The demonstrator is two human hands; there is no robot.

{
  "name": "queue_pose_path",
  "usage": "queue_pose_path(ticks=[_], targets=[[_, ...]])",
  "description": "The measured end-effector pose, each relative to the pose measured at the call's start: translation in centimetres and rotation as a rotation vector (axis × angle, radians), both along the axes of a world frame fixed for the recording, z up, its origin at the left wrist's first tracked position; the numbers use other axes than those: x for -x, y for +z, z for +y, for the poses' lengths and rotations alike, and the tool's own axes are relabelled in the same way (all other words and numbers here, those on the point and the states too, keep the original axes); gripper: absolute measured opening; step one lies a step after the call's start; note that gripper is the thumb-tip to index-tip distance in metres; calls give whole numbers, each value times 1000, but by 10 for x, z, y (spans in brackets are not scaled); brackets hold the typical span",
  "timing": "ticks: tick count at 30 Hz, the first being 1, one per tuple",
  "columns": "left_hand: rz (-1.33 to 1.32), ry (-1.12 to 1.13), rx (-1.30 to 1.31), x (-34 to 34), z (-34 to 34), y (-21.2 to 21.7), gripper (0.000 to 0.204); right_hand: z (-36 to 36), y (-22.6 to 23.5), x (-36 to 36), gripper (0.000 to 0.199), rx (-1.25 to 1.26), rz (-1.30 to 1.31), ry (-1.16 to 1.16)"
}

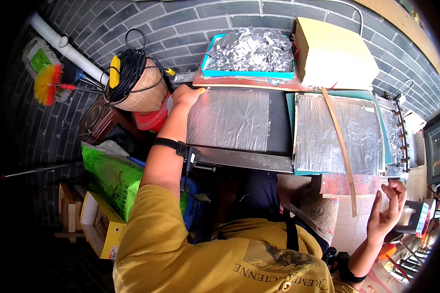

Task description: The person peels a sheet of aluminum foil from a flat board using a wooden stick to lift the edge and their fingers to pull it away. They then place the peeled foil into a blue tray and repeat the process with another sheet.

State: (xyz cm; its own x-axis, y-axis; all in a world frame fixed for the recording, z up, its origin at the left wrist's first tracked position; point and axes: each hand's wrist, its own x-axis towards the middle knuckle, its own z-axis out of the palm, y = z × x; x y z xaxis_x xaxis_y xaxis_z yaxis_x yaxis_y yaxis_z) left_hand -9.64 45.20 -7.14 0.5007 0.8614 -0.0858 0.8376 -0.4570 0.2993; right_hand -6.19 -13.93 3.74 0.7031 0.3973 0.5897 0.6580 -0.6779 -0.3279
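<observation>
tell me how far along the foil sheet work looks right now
Looks done: a silver sheet lies flat on the right board, a thin wooden strip across it. In hand: the left hand presses the near sheet. Left: the blue tray is heaped with foil pieces. The right hand is empty.

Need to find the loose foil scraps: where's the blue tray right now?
In the head view the blue tray sits at the top centre, heaped with foil scraps, just beyond the left hand and left of the cream box.

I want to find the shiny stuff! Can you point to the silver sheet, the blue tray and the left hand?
silver sheet [228,119]: head view, middle of sheet.
blue tray [249,74]: head view, front rim.
left hand [185,95]: head view, back of hand.
</observation>
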Motion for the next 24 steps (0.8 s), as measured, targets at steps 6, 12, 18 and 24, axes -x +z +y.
queue_pose_path(ticks=[6,12,18,24], targets=[[-7,-121,-71,4,-1,4,62,-4,-2,0,22,-5,1,-8],[-96,-177,-201,8,6,3,48,-4,-2,1,20,1,26,-24],[-756,-60,683,-2,7,-10,24,-2,-3,1,20,-7,23,-25],[-943,127,1212,-7,1,-23,17,2,-4,2,18,3,23,-36]])
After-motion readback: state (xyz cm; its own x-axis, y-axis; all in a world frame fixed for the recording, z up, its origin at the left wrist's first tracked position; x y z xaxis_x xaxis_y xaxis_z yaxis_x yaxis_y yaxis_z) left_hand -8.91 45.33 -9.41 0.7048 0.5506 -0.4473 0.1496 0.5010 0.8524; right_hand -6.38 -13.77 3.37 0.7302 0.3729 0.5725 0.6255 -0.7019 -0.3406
